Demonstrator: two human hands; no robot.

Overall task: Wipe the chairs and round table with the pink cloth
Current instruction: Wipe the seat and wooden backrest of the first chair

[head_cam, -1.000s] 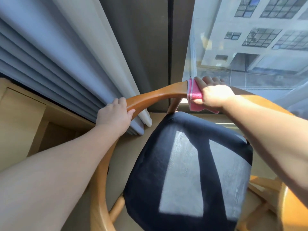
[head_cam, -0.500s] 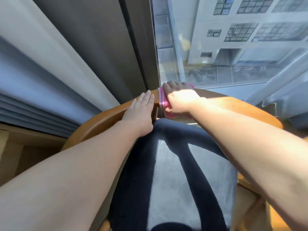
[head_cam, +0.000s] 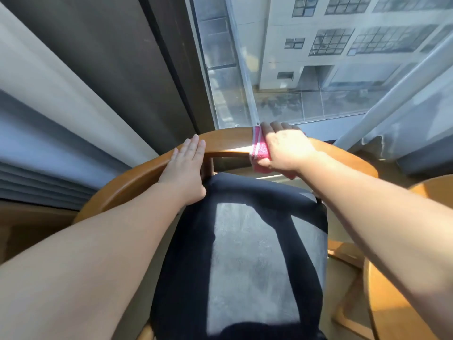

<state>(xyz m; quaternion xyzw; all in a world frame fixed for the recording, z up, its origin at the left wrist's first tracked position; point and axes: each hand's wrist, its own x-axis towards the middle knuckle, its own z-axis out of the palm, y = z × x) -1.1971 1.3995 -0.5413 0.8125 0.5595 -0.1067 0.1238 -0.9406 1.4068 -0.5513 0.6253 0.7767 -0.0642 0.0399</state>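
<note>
A wooden chair with a curved backrest rail and a dark navy seat cushion stands in front of me, facing a window. My right hand presses the pink cloth over the top of the rail, right of its middle, with the cloth wrapped around the wood. My left hand lies flat on the rail to the left, fingers straight and together, holding nothing. The edge of the round wooden table shows at the right.
A floor-to-ceiling window lies just behind the chair. Grey curtains hang at the left and a sheer curtain at the right. Part of another wooden chair sits low at the right, beside the table.
My left hand let go of its grip on the rail and now rests flat further right. My right hand has slid the cloth along the rail. The view has swung right.
</note>
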